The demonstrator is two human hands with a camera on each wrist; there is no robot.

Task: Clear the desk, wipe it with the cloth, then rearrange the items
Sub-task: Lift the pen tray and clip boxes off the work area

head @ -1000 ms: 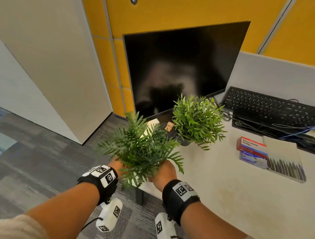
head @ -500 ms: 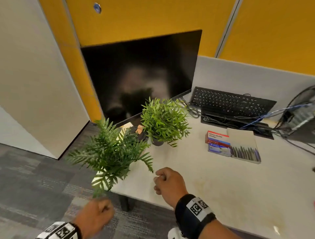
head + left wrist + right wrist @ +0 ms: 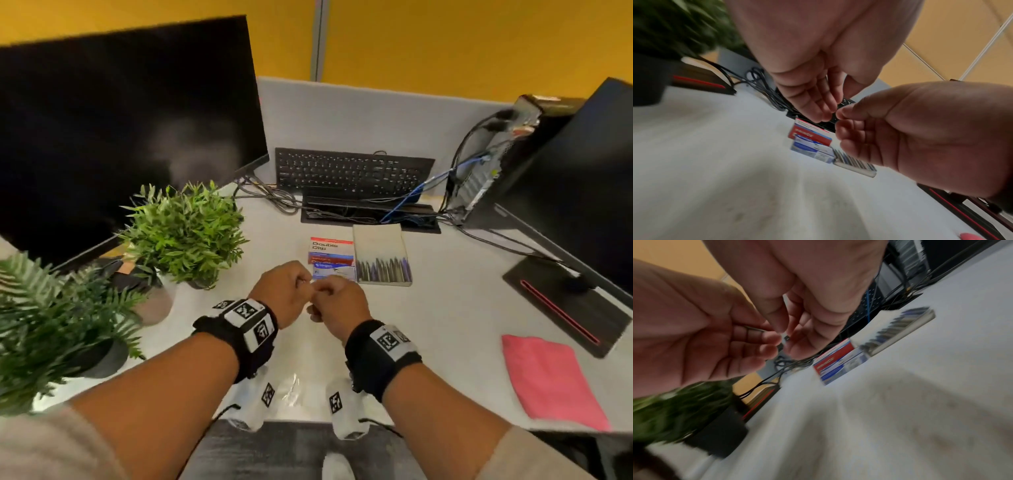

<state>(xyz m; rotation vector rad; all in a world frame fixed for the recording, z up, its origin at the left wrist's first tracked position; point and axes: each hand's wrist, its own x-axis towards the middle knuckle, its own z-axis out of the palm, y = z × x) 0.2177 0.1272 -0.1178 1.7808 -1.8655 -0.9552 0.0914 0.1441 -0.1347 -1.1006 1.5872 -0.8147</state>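
White counter [image 3: 428,335]: both hands raised above, left hand [image 3: 284,291] and right hand [image 3: 337,301] loosely curled, fingertips meeting; contents indeterminate.

Both forearms extend forward, converging at centre. Each wrist carries a black band with white coded markers. Left hand [image 3: 286,291] and right hand [image 3: 337,303] meet knuckle to knuckle, backs uppermost, raised off the surface below. Wrist views show the fingers [image 3: 813,100] of each hand loosely curled, fingertips of the two hands touching. Whether anything is pinched between them cannot be determined. Pale sleeves cover both upper forearms.
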